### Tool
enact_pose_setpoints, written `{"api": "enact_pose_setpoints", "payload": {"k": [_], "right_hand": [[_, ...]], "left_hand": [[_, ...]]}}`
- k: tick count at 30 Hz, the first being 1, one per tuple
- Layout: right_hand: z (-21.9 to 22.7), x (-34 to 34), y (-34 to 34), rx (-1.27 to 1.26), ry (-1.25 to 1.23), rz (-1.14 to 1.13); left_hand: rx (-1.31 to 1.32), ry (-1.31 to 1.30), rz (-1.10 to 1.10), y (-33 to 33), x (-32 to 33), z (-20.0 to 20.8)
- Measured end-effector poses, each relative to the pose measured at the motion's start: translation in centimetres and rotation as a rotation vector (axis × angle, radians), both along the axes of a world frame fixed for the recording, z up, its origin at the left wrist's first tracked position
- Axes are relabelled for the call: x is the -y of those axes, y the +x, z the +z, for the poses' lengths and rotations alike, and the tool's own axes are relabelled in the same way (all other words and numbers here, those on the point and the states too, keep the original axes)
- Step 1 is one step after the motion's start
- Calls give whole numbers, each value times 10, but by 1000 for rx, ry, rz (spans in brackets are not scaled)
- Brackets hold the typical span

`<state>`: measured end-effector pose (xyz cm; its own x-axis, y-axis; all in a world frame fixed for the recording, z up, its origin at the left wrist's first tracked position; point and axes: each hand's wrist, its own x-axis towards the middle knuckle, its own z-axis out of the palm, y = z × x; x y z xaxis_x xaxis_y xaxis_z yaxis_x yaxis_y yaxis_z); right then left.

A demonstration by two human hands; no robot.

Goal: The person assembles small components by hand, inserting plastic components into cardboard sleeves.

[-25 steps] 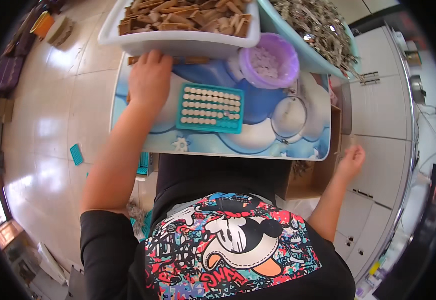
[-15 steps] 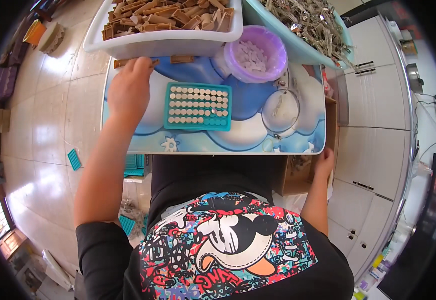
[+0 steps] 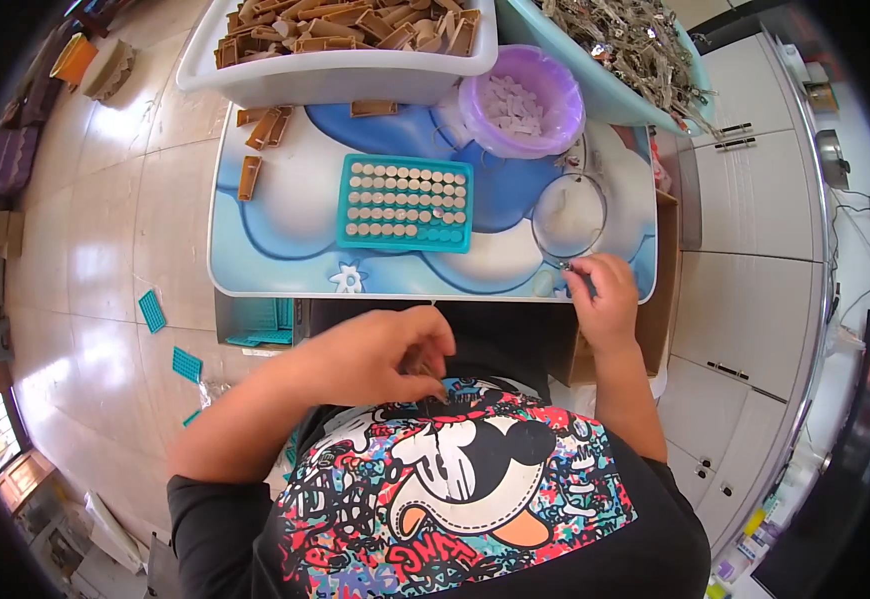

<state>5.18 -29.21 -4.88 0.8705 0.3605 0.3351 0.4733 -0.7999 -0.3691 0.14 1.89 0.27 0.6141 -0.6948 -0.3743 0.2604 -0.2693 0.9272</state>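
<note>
My left hand (image 3: 395,351) is in front of my shirt, below the table's near edge, fingers curled round something brownish that is mostly hidden. At the near right of the table my right hand (image 3: 605,299) pinches with thumb and forefinger at the small dark metal fitting of a thin wire loop (image 3: 605,215). The loop lies on the tabletop. Left of it is a teal tray (image 3: 345,240) with rows of round cream pieces (image 3: 405,186); the last spots of its near row hold none. Brown trough-shaped pieces (image 3: 248,178) lie at the table's far left.
A white tub (image 3: 355,88) of brown pieces stands at the back, beside a purple bowl (image 3: 570,135) of white bits. A pale blue basin (image 3: 645,115) holds a tangle of metallic strands. Below the table's left edge sits a box with teal trays (image 3: 260,319). White cabinets (image 3: 745,200) stand right.
My left hand has come from the far left of the table back toward my shirt, leaving several brown pieces in view there. My right hand has risen from beside the table onto the loop.
</note>
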Motion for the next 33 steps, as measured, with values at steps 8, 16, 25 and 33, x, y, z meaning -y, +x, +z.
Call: {"api": "enact_pose_setpoints", "payload": {"k": [8, 16, 25, 33], "right_hand": [[57, -20, 1, 175, 29, 41], [75, -75, -8, 123, 265, 252], [66, -83, -2, -112, 367, 305], [66, -105, -4, -337, 514, 395]], "left_hand": [[-304, -631, 437, -15, 27, -18], [-383, -928, 588, 9, 47, -26], [-631, -926, 580, 0, 25, -42], [-530, -924, 732, -2, 31, -45]]}}
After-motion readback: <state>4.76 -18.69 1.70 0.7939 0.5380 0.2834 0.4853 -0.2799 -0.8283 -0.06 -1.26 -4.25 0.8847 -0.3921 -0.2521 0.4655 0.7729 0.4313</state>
